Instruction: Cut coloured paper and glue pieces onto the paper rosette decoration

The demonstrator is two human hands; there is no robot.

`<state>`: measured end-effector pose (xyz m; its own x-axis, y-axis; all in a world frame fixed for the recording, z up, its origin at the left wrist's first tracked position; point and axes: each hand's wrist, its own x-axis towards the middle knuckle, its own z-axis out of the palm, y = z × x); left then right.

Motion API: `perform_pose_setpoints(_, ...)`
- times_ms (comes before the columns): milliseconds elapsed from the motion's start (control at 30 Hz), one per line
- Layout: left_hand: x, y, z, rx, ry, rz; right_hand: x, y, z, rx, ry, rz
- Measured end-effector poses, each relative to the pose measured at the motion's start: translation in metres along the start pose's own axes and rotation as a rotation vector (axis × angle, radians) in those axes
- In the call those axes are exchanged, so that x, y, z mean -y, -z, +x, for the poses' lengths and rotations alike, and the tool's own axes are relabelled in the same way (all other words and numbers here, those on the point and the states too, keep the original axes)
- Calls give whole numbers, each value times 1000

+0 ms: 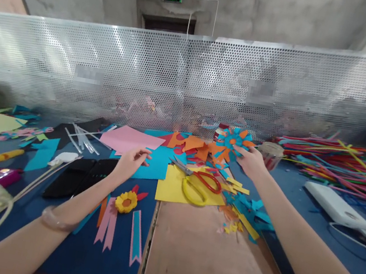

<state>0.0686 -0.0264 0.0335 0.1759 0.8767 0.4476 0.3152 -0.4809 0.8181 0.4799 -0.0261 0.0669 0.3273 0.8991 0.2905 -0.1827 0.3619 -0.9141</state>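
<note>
My right hand point(251, 162) holds a blue and orange paper flower point(234, 140) by its edge, raised over the orange scraps at the back of the table. My left hand point(132, 162) hovers by the blue paper sheet point(155, 163), fingers loosely bent and apart, with nothing visible in them. Between the hands, scissors point(196, 184) with red and yellow handles rest on a yellow sheet point(168, 190). A yellow paper flower point(126, 201) lies below my left hand, near pink paper ribbons point(106, 227) and a pink and blue ribbon point(137, 237).
A perforated metal screen point(145, 69) stands along the back. Colourful pipe cleaners point(337, 164) and a white power bank point(339, 204) lie at right, beyond a clear cup point(269, 154). At left are a black phone point(67, 178), cables point(12, 201) and a glue gun point(6, 176).
</note>
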Motion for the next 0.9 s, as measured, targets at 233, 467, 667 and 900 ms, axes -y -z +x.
perform_pose_setpoints(233,5,-2,-2,44,11,25,-23,6,7,3,-158,-100)
perform_pose_setpoints(467,6,-6,-4,66,-17,41,-54,4,4,-119,-182,-275)
perform_pose_setpoints(667,5,-9,-6,96,-32,63,-56,8,6,-107,-218,-292)
perform_pose_setpoints(900,3,-8,-8,122,-51,112,-62,2,6,-143,-171,-307)
